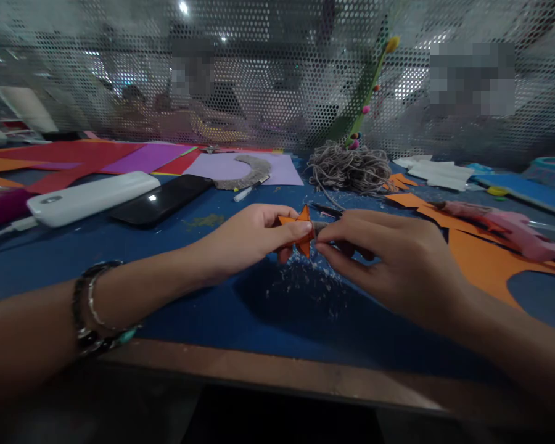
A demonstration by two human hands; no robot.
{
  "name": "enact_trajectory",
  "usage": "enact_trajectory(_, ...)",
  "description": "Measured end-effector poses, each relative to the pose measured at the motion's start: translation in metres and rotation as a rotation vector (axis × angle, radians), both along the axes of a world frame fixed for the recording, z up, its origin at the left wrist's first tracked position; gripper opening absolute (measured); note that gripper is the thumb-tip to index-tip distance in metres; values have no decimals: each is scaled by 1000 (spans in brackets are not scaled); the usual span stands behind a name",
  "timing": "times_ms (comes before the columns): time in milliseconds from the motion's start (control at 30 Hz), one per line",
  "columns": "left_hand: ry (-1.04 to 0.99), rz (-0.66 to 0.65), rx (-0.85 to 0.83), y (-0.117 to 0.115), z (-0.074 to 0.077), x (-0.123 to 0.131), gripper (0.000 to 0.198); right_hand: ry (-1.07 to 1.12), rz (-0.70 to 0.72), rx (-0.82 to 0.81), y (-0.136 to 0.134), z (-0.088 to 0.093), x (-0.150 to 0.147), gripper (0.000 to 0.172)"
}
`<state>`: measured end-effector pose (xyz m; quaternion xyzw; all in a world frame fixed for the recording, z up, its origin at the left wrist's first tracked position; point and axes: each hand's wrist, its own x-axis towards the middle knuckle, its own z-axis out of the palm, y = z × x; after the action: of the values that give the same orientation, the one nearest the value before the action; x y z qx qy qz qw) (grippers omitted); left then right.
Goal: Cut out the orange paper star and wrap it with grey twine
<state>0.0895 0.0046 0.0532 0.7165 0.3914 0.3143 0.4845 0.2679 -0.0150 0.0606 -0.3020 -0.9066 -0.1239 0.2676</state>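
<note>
My left hand [259, 237] is closed on an orange star [304, 229], its thumb pressed on the front face and its fingers behind. The star's points stick out around the thumb. From the right, my right hand [379, 253] pinches a short bit of grey yarn [320, 228] against the star's edge. A strand seems to lead back from there toward a loose heap of grey yarn [349, 168]. Dark scissors [324, 211] lie partly hidden behind the right fingers. Pale scraps [317, 280] are scattered on the blue tabletop [268, 320] below both hands.
At left lie a white glue gun-like device [95, 197], a black phone [164, 200] and coloured sheets [143, 157]. A grey yarn-covered crescent [245, 172] rests on lilac paper [287, 171]. Cut orange sheets [481, 259] and a pink glue gun [522, 228] lie right. A perforated screen [268, 80] stands behind.
</note>
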Motion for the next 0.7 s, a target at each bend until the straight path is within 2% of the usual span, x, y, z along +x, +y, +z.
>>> enact_trajectory(233, -186, 52, -131, -2, 0, 2, 19, 59, 11, -99, 3, 0, 0, 15)
enact_trajectory(400, -288, 11, -191, -4, 2, 3, 21, 199, 34, -373, 7, 1, 2, 15)
enact_trajectory(533, -296, -86, -175, -4, 3, 0, 21, 309, 84, -618, 13, 2, 6, 16)
enact_trajectory(700, -46, -310, -233, -7, 4, -5, 15, 255, 188, -842, 15, 4, 5, 16)
